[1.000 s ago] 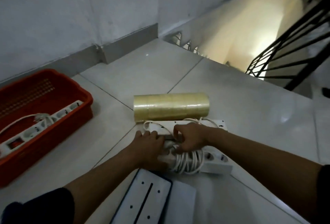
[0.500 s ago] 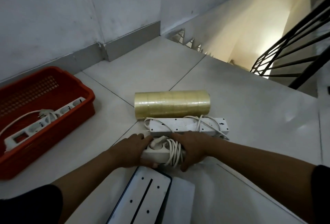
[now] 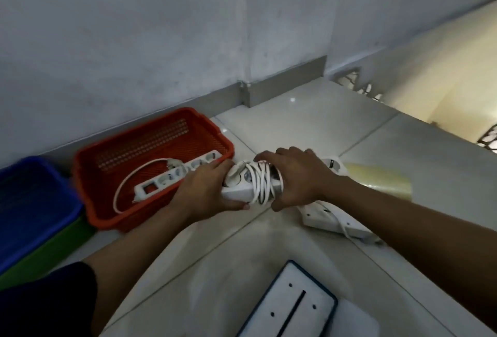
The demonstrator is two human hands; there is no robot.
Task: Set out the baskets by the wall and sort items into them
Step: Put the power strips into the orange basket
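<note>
I hold a white power strip wrapped in its own cord, lifted off the floor just right of the red basket. My left hand grips its left end and my right hand grips its right part. Inside the red basket lies another white power strip with a loose cord. A third power strip rests on the floor under my right forearm. A stack of clear tape rolls lies behind my right arm.
A blue basket sits on a green basket at the left, by the wall. A white perforated panel with a dark rim lies near me. The stairwell drops away at the far right.
Both hands have lifted the cord-wrapped power strip off the floor and carried it left toward the red basket. My view has swung left, bringing the blue and green baskets into sight.
</note>
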